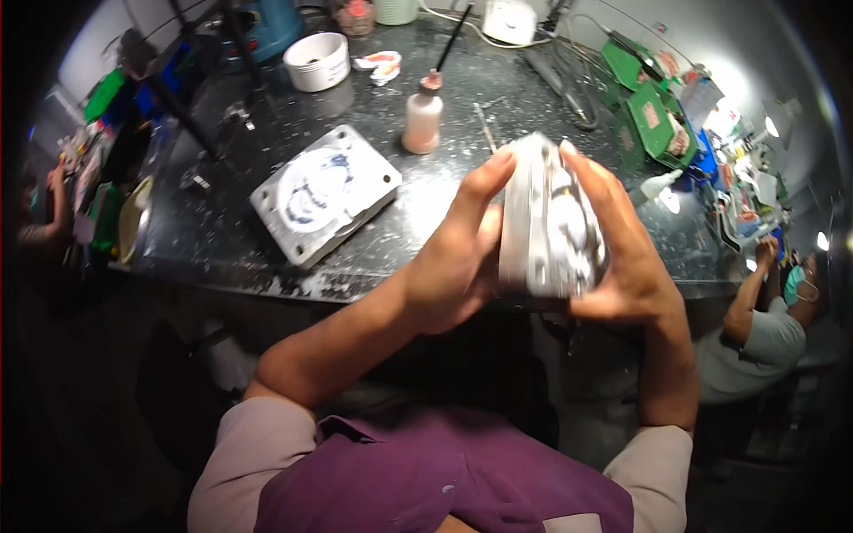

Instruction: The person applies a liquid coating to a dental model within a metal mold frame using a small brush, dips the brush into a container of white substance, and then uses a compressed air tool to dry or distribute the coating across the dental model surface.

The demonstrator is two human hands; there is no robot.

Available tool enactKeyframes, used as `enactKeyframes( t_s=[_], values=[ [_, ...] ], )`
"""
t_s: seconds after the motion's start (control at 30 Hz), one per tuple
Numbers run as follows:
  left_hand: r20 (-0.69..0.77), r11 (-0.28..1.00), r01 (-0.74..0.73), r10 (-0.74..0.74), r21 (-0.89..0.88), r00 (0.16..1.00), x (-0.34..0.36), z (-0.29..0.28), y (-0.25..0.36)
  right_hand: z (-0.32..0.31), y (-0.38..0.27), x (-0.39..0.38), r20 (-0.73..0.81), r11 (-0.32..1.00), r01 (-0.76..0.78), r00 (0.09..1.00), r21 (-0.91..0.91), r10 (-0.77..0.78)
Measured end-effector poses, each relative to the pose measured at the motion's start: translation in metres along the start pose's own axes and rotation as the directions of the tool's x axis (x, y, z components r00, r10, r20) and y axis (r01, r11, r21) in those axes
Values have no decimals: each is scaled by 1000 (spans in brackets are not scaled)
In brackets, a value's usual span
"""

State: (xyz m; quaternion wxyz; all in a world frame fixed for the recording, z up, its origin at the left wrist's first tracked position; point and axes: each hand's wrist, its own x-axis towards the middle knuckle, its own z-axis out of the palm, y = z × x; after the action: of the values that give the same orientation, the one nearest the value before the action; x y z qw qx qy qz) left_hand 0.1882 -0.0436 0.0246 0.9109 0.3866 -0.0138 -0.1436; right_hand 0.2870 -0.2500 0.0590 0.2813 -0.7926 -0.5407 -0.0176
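Both my hands grip a silver metal mould block (538, 222), held on edge near the bench's front, with its shiny contoured face turned to the right. My left hand (458, 235) holds its left side, thumb near the top. My right hand (626, 249) is wrapped round the right side. To the left, a second metal mould half (327, 194) lies on the dark bench (222, 240), its cavity face up with pale and bluish material in it. Behind my hands stands a bottle (423, 117) of pinkish liquid with a dark stick rising from it.
A white pot (315, 62), a dark stand (160, 84) and a white device (508, 22) are at the back. Green trays (654, 124) hold dental pieces at the right. Co-workers sit at the far right (762, 342) and far left (53, 209).
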Motion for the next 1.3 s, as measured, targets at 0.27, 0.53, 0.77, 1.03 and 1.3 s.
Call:
enactKeyframes(
  t_s=[0.27, 0.53, 0.77, 1.03, 1.3],
  values=[
    [-124, -375, 385, 561, 843, 818, -91, -90, 83, 4, 96, -20, -144, 884, -440, 896, -158, 421],
    [-38, -293, 152, 360, 944, 932, -91, -104, 80, 6, 100, 11, -146, 837, -363, 932, -410, 333],
    [-12, -41, 37, 495, 998, 869, 17, -90, 98, 50, 59, 171, -202, 974, -161, 961, 157, 191],
    [124, 28, -140, 325, 990, 938, 45, -97, 142, 9, 43, 108, -659, 814, 191, 698, 548, 280],
    [-281, -593, 154, -127, 790, 951, -22, 10, 164, 24, 24, -1, -515, 556, 159, 639, 816, 572]
  ],
)
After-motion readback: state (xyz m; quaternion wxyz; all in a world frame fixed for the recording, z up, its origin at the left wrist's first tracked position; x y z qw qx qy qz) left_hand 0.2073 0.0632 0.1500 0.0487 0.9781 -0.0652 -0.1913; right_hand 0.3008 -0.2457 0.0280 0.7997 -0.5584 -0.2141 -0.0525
